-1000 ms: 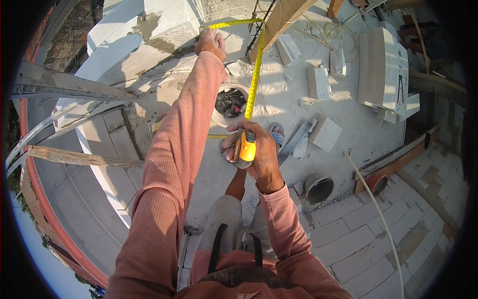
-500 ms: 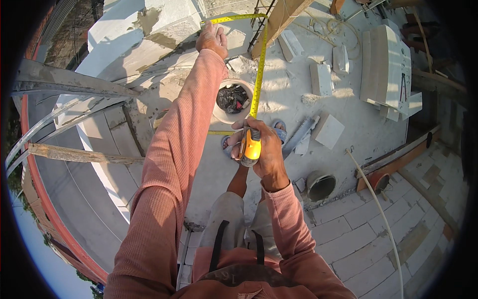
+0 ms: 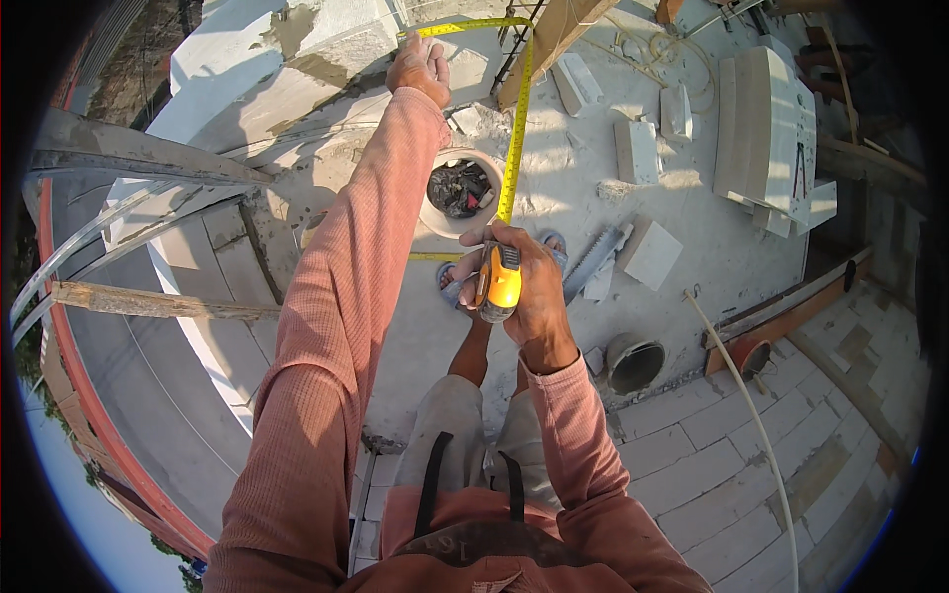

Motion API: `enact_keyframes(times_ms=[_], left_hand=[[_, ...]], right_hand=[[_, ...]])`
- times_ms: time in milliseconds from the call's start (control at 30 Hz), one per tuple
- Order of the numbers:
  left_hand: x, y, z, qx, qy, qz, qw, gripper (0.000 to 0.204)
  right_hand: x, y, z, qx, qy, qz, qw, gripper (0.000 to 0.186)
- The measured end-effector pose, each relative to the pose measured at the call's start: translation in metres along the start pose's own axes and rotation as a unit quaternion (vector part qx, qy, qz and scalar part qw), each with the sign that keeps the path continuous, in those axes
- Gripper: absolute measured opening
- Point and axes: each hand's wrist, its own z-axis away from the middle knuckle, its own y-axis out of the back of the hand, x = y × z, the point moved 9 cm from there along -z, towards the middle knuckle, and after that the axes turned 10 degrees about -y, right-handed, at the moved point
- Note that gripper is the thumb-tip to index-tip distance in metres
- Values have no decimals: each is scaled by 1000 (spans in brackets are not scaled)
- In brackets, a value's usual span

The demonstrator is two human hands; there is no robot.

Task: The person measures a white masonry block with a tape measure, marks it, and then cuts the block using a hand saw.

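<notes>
A yellow-and-black tape measure sits in my right hand, my fingers wrapped round its case in front of my body. Its yellow blade runs up and away from the case, bends sharply beside a wooden post and turns left. At the blade's far end, my left hand is stretched forward with curled fingers, pinching the tape end against the edge of a pale block wall. The fingertips are partly hidden there. Below the blade stands a round bucket with dark bits inside.
Loose white blocks lie on the dusty floor to the right. A handsaw rests beside another block near my feet. Farther right are a block stack, a black bucket and a hose. Wooden bars jut in from the left.
Both hands keep their hold, and the tape stays extended with the same bend. My left hand and the view have shifted very slightly.
</notes>
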Motion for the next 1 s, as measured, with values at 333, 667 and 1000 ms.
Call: enact_keyframes(times_ms=[333,667,1000], left_hand=[[0,-1,2,2,5,6,1000,38],[0,-1,-1,0,-2,1,1000,39],[-6,0,-14,-37,16,-11,999,35]], right_hand=[[4,-10,-5,-27,-15,9,999,44],[2,-13,-1,-30,-5,14,999,43],[4,-13,-1,-38,-5,10,999,46]])
